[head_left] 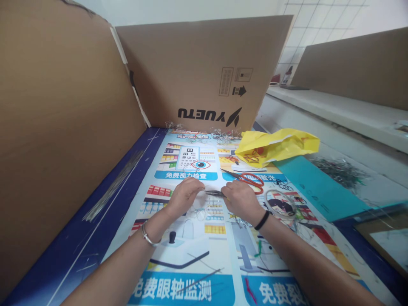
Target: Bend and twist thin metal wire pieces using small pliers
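Note:
My right hand (240, 199) is closed around the handles of dark pliers (215, 193), whose jaws point left. My left hand (185, 195) is pinched just left of the jaws; thin wire shows near its fingertips, though what it grips is too small to make out clearly. Red-handled scissors (253, 182) lie just beyond my right hand, blades toward the left. To the right of that hand rests a coil of wire (280, 203). Loose thin wires lie on the printed sheet under both hands.
Cardboard panels (197, 63) stand at the back and left. A yellow bag (280, 146) lies at the back right, near a tangled wire pile (339, 172). Straight wires (114, 187) lie along the left side. A pink strip (250, 291) is in front.

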`<state>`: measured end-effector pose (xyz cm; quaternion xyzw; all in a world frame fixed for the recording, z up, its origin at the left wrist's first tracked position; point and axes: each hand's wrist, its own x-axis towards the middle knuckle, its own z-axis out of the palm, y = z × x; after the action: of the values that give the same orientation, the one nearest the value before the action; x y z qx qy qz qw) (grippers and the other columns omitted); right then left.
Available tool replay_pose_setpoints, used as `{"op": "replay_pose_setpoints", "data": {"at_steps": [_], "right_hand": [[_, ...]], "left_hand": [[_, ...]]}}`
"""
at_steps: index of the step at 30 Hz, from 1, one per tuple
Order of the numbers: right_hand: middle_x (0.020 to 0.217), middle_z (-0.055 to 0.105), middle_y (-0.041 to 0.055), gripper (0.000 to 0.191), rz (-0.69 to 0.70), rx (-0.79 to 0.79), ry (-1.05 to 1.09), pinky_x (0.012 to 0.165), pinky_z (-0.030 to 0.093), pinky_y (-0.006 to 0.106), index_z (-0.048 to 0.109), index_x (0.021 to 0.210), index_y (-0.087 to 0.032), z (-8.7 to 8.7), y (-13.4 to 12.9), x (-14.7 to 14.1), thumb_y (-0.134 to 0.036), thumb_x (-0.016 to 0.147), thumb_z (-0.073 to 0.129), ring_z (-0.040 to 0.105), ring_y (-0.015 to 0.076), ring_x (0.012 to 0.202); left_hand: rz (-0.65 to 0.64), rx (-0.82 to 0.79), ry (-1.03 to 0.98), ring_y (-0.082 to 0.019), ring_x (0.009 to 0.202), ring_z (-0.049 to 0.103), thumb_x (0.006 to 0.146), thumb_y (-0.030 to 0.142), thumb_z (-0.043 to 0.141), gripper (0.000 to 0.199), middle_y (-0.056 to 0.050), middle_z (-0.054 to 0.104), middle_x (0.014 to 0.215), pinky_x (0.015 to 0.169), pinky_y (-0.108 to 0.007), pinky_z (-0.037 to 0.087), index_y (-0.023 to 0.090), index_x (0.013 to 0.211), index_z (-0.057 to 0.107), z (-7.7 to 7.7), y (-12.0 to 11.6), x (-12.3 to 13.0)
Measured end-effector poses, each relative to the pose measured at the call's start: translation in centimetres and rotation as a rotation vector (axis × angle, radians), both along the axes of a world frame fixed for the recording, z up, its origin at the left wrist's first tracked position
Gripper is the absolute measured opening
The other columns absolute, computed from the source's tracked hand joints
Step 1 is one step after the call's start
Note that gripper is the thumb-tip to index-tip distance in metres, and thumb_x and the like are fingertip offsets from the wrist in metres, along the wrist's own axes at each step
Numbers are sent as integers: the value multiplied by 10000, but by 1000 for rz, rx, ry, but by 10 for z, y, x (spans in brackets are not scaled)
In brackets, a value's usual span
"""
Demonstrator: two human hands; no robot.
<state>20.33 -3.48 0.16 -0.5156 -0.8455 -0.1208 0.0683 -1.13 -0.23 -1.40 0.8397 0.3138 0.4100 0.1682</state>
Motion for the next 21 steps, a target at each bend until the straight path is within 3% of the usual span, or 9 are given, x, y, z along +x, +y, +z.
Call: {"op": "replay_pose_setpoints", "data": {"at_steps": [21], "right_hand": [[760, 623, 51, 137, -27, -22, 27, 648, 271, 274, 622, 765, -168, 0, -1, 2, -162, 775, 486, 522, 167, 756]], "left_hand": [[-16, 112, 7, -145, 778, 541, 861, 121, 434, 173, -33, 636, 796, 732, -311, 458, 199, 884, 587, 3, -3, 1]]}}
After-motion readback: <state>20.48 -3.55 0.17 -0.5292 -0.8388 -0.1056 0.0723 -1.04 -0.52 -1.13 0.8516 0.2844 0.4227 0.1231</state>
